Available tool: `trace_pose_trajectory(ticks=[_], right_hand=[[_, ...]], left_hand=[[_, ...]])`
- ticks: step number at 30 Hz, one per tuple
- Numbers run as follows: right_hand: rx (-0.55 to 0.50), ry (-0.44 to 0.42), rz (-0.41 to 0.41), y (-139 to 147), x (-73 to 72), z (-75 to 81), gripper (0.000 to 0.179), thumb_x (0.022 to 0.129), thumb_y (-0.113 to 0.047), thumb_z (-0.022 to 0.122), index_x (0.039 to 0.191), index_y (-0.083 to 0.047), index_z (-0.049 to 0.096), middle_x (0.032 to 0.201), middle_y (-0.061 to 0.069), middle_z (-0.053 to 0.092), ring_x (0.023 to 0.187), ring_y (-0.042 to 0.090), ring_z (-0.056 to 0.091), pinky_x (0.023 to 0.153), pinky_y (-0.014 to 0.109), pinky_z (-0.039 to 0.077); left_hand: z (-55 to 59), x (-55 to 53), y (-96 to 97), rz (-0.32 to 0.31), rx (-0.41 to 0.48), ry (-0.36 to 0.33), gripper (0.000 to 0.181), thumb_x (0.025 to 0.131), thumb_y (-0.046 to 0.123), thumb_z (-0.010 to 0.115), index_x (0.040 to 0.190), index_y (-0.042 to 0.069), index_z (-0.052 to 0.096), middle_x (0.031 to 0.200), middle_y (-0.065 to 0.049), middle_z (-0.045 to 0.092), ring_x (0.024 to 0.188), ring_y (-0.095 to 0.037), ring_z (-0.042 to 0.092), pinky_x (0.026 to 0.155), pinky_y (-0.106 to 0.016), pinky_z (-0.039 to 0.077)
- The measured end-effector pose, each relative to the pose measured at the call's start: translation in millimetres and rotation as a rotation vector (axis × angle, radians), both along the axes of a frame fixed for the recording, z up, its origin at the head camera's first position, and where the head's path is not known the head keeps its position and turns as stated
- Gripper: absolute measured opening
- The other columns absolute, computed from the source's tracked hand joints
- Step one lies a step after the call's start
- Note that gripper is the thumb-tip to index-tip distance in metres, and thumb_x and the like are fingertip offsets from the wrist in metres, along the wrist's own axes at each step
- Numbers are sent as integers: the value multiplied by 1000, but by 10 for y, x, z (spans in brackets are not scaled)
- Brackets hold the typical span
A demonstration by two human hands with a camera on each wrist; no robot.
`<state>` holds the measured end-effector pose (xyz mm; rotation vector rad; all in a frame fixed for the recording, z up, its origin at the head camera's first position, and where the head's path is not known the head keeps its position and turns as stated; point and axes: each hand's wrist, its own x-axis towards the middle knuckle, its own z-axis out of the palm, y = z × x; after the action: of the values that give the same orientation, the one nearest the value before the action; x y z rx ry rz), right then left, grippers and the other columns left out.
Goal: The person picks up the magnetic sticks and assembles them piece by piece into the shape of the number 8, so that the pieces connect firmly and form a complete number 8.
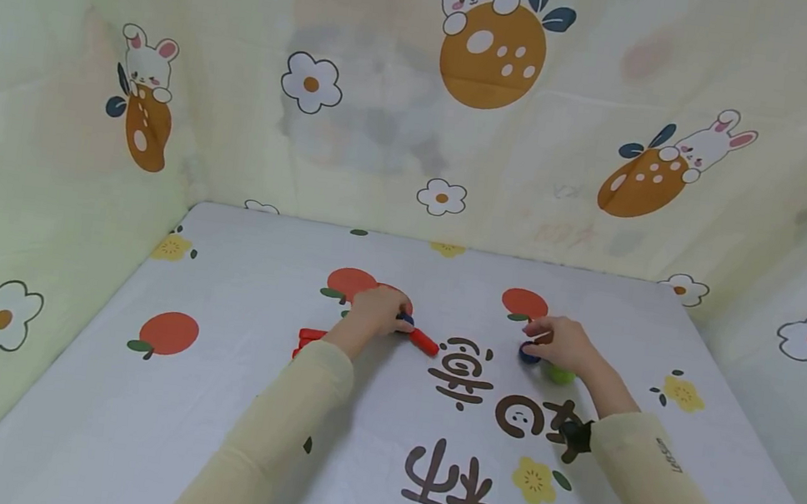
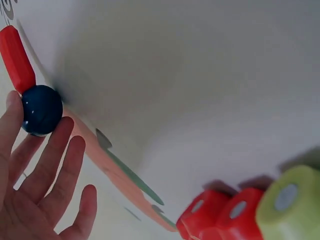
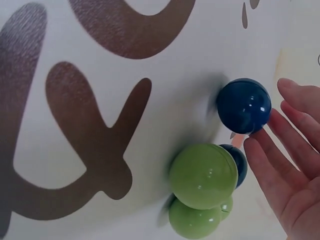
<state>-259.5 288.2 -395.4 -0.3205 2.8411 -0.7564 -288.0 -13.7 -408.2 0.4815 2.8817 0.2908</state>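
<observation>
My left hand (image 1: 379, 310) pinches a dark blue ball (image 2: 42, 110) between thumb and fingers, low over the white surface. A red rod (image 1: 424, 342) touches this ball end-on and points away from the hand. On the other side, my right hand (image 1: 564, 344) touches a second dark blue ball (image 3: 244, 106) with its fingertips, the fingers loosely extended. Beside that ball sit a large green ball (image 3: 204, 175), a smaller green ball (image 3: 192, 220) under it in the right wrist view, and another blue ball (image 3: 236, 164) partly hidden behind.
Red rods (image 1: 310, 336) lie near the left forearm, partly covered by it. In the left wrist view their ends (image 2: 200, 212) show beside a yellow-green piece (image 2: 290, 200). A printed cloth (image 1: 381, 434) covers the table, and curtain walls (image 1: 356, 145) enclose it.
</observation>
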Motion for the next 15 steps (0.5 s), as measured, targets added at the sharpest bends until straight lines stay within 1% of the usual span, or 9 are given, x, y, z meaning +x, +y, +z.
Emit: trace_pose_trajectory(ticks=[4, 10, 12, 15], right_hand=[[17, 1, 2, 9, -18, -34, 33, 82, -10, 67, 110, 6, 60, 108, 23, 60, 99, 37, 55, 87, 48, 43], [33, 22, 18, 6, -21, -59, 32, 81, -6, 67, 110, 7, 60, 108, 25, 59, 97, 38, 55, 84, 48, 44], [31, 28, 20, 0, -16, -65, 33, 80, -5, 67, 110, 7, 60, 108, 26, 58, 96, 39, 55, 83, 47, 45], [28, 34, 13, -8, -13, -79, 33, 79, -4, 67, 109, 8, 60, 106, 26, 59, 96, 39, 56, 83, 47, 45]], left_hand=[[6, 23, -36, 8, 10, 20, 27, 79, 40, 69, 96, 20, 64, 82, 6, 58, 77, -13, 51, 63, -26, 42], [-11, 21, -56, 57, 36, 35, 29, 74, 42, 73, 81, 15, 65, 71, 3, 56, 68, -14, 51, 55, -24, 39], [-19, 17, -59, 71, 50, 35, 29, 74, 41, 74, 80, 14, 65, 70, 2, 56, 66, -14, 51, 54, -24, 38], [-31, 12, -62, 83, 67, 35, 30, 73, 40, 74, 82, 13, 67, 69, 2, 56, 66, -15, 51, 54, -24, 39]])
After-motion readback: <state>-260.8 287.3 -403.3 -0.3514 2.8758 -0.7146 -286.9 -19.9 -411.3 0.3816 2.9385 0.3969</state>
